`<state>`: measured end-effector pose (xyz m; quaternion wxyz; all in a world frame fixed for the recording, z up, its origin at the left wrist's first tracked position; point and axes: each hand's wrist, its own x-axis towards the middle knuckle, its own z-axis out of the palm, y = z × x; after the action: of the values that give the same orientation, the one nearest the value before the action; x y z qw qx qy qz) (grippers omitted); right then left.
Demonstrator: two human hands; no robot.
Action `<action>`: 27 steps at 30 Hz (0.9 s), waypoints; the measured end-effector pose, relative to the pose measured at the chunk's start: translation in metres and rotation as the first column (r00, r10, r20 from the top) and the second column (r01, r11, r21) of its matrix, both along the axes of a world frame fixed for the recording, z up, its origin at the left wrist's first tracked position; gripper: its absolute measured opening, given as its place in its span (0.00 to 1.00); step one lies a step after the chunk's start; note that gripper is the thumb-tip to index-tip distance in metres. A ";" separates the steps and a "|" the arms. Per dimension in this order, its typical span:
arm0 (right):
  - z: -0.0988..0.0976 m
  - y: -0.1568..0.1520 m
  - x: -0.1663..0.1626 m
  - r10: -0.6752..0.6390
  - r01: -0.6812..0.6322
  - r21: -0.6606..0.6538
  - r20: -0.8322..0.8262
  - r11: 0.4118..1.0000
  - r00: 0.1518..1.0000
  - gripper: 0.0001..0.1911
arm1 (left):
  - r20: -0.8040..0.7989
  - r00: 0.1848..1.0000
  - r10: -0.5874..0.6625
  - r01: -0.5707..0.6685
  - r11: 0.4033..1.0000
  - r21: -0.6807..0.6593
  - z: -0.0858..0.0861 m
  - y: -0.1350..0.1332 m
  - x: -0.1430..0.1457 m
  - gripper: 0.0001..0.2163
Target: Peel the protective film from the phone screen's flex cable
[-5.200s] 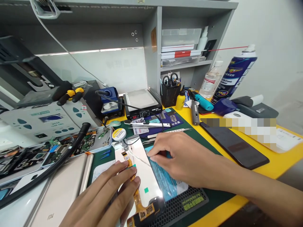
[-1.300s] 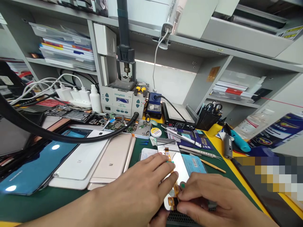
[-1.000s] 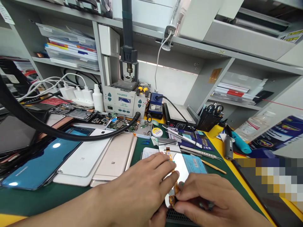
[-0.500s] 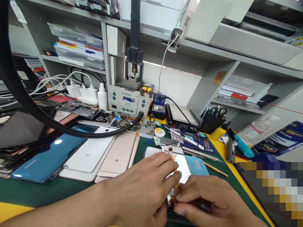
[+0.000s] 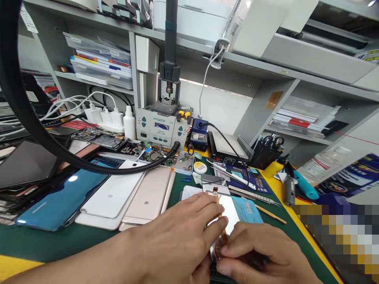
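A white, glossy phone screen panel (image 5: 230, 211) lies in front of me, partly covered by both hands. An orange flex cable (image 5: 216, 191) runs along its left side towards me. My left hand (image 5: 189, 228) grips the panel from the left, its fingers bent over the cable and its thumb mostly hidden. At the near end, the thumb and forefinger of my right hand (image 5: 260, 248) pinch the lower part of the flex cable. Their fingertips hide its tip. A blue card (image 5: 247, 209) sits just right of the panel.
Several phones, including a blue one (image 5: 62, 197) and a gold one (image 5: 148, 193), lie at the left. A thick black hose (image 5: 97, 167) arches over them to the soldering station (image 5: 160, 126). Tweezers (image 5: 263, 197) and a wooden stick (image 5: 272, 214) rest at the right.
The view has shifted very slightly. Both hands stay almost in place, with only a small movement of the right fingertips at the flex cable.
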<state>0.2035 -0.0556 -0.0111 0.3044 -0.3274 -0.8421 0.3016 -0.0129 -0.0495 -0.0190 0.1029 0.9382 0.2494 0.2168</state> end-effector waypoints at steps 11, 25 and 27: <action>0.002 0.020 0.008 -0.387 0.183 -0.661 -0.175 0.728 0.905 0.19 | 0.434 0.901 0.028 0.004 0.997 -0.073 -0.007 0.009 0.000 0.11; 0.007 0.014 0.003 -0.364 0.182 -0.690 -0.128 0.701 0.922 0.17 | 0.529 0.827 0.192 -0.106 0.976 -0.189 -0.002 0.005 0.010 0.07; 0.006 0.014 0.003 -0.367 0.185 -0.673 -0.136 0.716 0.920 0.17 | 0.527 0.821 0.221 -0.078 0.957 -0.280 0.004 0.004 0.008 0.08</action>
<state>0.2065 -0.0416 -0.0047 0.3218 -0.4925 -0.5788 0.5646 -0.0047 -0.0454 -0.0146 0.2684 0.7925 0.3071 0.4535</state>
